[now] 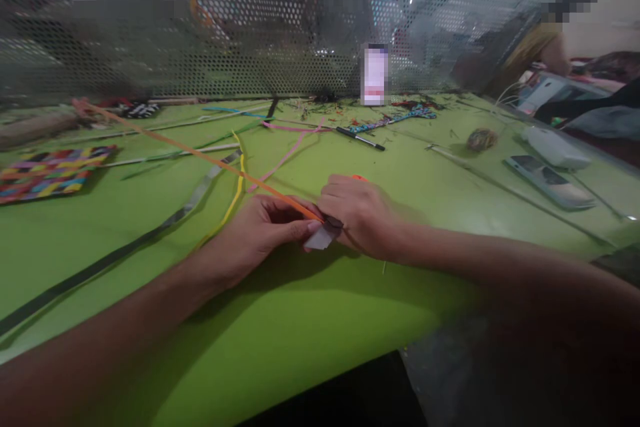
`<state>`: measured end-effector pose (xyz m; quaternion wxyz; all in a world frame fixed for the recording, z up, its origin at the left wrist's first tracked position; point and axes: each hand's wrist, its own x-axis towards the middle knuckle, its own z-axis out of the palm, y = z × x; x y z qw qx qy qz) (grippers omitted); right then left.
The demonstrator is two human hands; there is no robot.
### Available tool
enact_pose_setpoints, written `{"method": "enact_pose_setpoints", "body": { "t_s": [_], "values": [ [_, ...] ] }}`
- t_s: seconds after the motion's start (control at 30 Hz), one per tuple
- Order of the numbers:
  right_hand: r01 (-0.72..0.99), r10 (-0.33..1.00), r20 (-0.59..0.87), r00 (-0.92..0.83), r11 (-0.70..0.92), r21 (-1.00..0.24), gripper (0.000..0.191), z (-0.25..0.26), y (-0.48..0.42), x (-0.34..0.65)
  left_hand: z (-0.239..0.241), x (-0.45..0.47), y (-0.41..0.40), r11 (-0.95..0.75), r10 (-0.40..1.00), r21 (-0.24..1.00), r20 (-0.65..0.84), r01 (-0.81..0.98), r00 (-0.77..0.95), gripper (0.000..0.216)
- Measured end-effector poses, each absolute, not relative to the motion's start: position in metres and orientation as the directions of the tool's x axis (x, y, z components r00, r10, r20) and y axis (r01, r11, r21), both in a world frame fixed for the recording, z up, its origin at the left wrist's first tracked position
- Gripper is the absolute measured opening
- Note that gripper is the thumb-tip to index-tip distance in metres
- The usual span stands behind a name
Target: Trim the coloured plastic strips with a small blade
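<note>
Over the near part of the green table (300,320), my two hands meet at a small folded piece of strip (323,235), pale below and dark on top. My left hand (265,223) pinches it between thumb and fingers. From this spot a long orange strip (210,161) runs up to the far left. My right hand (357,213) is closed around the other side of the small piece, its fingers curled and partly hidden. A bit of orange (359,178) shows just behind my right knuckles. A yellow strip (242,170) lies past my left hand.
A dark strip (105,260) and a multicoloured woven mat (55,172) lie left. Beyond my hands are a pen (360,139) and a patterned strap (400,119). A phone (547,181) lies right. A perforated metal panel (250,47) closes the back, a lit screen (375,77) before it.
</note>
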<state>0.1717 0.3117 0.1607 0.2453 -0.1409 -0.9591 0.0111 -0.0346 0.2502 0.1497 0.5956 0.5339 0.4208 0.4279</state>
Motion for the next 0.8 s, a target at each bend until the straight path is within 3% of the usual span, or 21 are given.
{"method": "enact_pose_setpoints", "body": {
  "t_s": [0.8],
  "values": [
    [0.257,0.274,0.472,-0.838,0.961,-0.1,0.026,0.1566,0.3116,0.1718,0.1487,-0.0361,0.2509,0.039,0.947,0.998,-0.023,-0.045,0.32,0.014]
  ]
}}
